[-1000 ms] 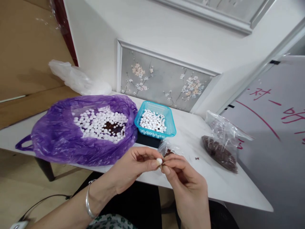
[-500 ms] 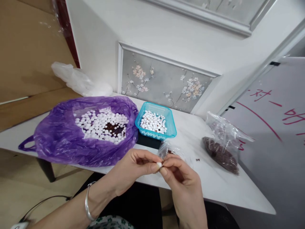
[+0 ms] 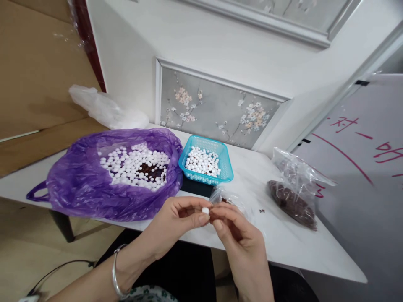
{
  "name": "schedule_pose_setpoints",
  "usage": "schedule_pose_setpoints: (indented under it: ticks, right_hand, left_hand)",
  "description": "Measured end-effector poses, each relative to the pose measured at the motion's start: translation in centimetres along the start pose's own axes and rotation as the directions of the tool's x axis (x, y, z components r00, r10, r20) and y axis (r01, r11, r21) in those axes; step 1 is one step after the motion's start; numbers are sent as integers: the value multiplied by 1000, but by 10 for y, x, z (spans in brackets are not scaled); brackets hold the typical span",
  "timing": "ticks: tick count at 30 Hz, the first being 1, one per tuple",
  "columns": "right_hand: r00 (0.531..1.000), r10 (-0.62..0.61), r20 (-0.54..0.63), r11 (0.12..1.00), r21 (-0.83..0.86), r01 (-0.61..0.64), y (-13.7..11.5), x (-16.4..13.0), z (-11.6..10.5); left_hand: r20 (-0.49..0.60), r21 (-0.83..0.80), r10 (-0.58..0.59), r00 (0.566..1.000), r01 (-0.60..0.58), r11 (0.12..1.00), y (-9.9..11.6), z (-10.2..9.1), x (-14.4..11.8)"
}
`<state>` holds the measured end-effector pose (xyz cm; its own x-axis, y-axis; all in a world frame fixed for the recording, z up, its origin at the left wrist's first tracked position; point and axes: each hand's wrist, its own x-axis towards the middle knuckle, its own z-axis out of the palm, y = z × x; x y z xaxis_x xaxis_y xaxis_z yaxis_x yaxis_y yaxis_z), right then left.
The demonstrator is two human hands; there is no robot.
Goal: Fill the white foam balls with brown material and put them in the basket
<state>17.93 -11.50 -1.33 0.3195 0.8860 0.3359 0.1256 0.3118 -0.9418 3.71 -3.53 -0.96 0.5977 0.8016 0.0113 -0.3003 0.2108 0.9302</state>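
Note:
My left hand (image 3: 178, 222) pinches a small white ball (image 3: 205, 210) between thumb and forefinger, over the table's front edge. Right against it, my right hand (image 3: 237, 235) has its fingers curled and their tips together beside the ball; whatever they hold is too small to make out. Behind the hands, partly covered by them, lies a clear plastic bag (image 3: 231, 197) with dark brown bits inside. A turquoise basket (image 3: 226, 167) farther back holds many similar white balls (image 3: 203, 161), some showing brown spots.
An open purple plastic bag (image 3: 75, 180) with white balls and dark bits fills the table's left side. On the right stands a clear bag of brown pieces (image 3: 292, 201), near a tiny brown bit (image 3: 262, 211). A whiteboard (image 3: 362, 209) borders the table (image 3: 315, 256).
The white ball has shifted slightly left and up with my left fingers and shows more fully. My right fingertips have drawn slightly off it.

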Motion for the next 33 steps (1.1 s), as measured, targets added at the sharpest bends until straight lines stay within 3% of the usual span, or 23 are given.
schedule_pose_setpoints:
  ticks: [3,7,14,17,21,24,26,29,33]
  right_hand:
    - [1000,-16,-26,999,-29,15,-2,-3,-2]
    - [997,-21,-74,996,-90,14,-1,-5,-6]
    - [996,-68,-52,986,-159,59,-1,-3,-9]
    - [996,-66,-55,987,-149,57,-1,-4,-9]
    - [997,-68,-42,986,-158,61,1,-4,-11]
    - [997,-62,-36,984,-170,55,2,-4,-12]
    - [998,-52,-39,983,-178,44,4,-4,-13]
    - [997,-35,-70,982,-186,22,7,-4,-13]
    - [997,-74,-19,974,-215,69,13,-7,-14]
  left_hand:
    - [5,-8,14,1000,-14,1000,-1,-3,0]
    - [-66,70,49,997,-44,997,1,-4,0]
    - [-98,168,103,990,-86,982,2,-6,1]
    - [-126,60,77,989,-70,996,-1,-6,4]
    - [-154,-229,-107,982,70,971,-1,-6,6]
    - [-146,-300,-181,973,131,945,2,-4,8]
    - [-164,-280,-124,979,74,957,8,0,15]
    - [-190,-123,132,973,-157,980,21,11,43]
    - [-196,60,205,959,-197,979,41,15,94]
